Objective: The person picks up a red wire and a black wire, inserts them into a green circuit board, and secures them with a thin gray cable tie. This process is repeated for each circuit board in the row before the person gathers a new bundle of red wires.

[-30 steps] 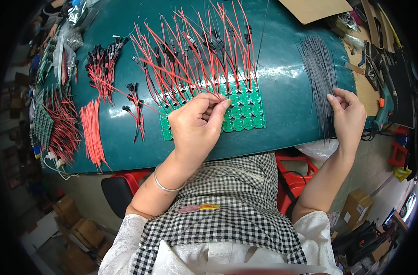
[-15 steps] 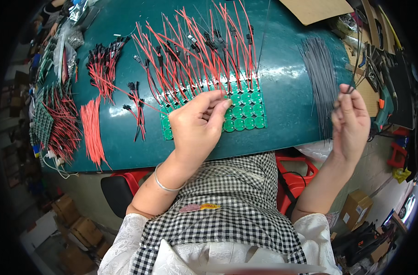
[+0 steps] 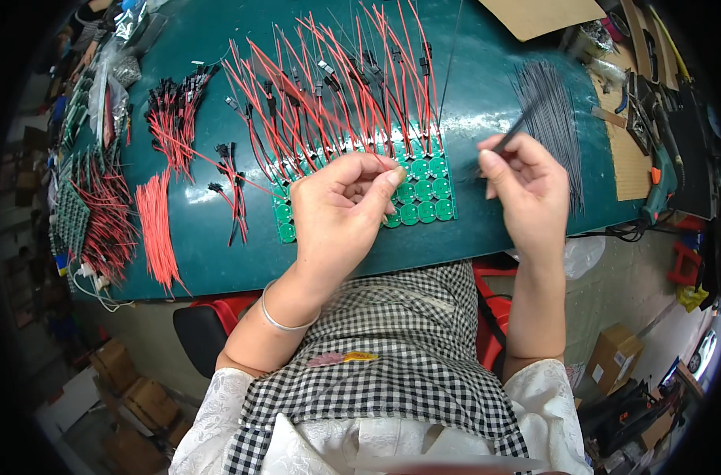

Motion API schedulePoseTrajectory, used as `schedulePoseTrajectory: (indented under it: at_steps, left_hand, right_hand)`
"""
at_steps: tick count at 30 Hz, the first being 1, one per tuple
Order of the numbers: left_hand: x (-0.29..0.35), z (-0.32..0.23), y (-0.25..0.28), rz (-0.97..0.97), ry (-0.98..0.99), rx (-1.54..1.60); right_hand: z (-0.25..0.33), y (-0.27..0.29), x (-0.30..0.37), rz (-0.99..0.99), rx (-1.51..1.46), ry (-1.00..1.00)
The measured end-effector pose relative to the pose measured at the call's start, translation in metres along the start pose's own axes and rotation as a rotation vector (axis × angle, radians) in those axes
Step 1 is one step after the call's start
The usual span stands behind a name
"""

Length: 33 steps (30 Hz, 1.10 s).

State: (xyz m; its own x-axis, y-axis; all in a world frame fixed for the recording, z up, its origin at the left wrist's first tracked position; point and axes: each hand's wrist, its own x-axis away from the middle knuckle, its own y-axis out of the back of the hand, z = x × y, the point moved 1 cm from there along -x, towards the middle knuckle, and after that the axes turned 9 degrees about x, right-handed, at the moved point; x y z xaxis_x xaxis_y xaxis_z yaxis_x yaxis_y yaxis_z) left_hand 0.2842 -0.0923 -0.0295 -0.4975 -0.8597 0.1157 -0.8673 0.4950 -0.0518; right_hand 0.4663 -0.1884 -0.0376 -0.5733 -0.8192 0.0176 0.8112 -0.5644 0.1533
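My left hand (image 3: 341, 206) is closed in a pinch over the green circuit board panel (image 3: 426, 191), with a red wire (image 3: 387, 165) between thumb and forefinger. The panel has rows of round sections, and its left middle part is hidden under that hand. Many red and black wires with black plugs (image 3: 329, 79) rise from its far rows. To the right of the panel, my right hand (image 3: 527, 186) is raised and closed on a black wire (image 3: 519, 127), which is smeared by motion. Behind that hand lies a bundle of black wires (image 3: 562, 127).
At left lie plugged red-black leads (image 3: 174, 119), a bundle of red wires (image 3: 158, 229), a few short leads (image 3: 232, 190) and wired boards (image 3: 99, 214). Cardboard (image 3: 542, 16) is at the far right, near a green-handled tool (image 3: 658, 194). The table's near edge borders my apron.
My right hand has moved left from beyond the black wire bundle toward the panel, carrying the black wire. My left hand keeps its pinch in nearly the same place.
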Motion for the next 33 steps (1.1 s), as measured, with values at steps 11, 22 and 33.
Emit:
schedulePoseTrajectory:
  at_steps: [11, 22, 33]
  left_hand:
    - [-0.006, 0.012, -0.002, 0.001, -0.186, -0.279]
    - [-0.006, 0.011, -0.004, -0.009, -0.324, -0.411]
    - [-0.007, 0.013, -0.006, -0.011, -0.410, -0.468]
  right_hand:
    - [-0.005, -0.033, -0.010, 0.141, 0.069, 0.125]
    - [-0.009, -0.035, -0.011, 0.110, 0.182, 0.185]
    - [-0.010, -0.036, -0.011, 0.121, 0.173, 0.206]
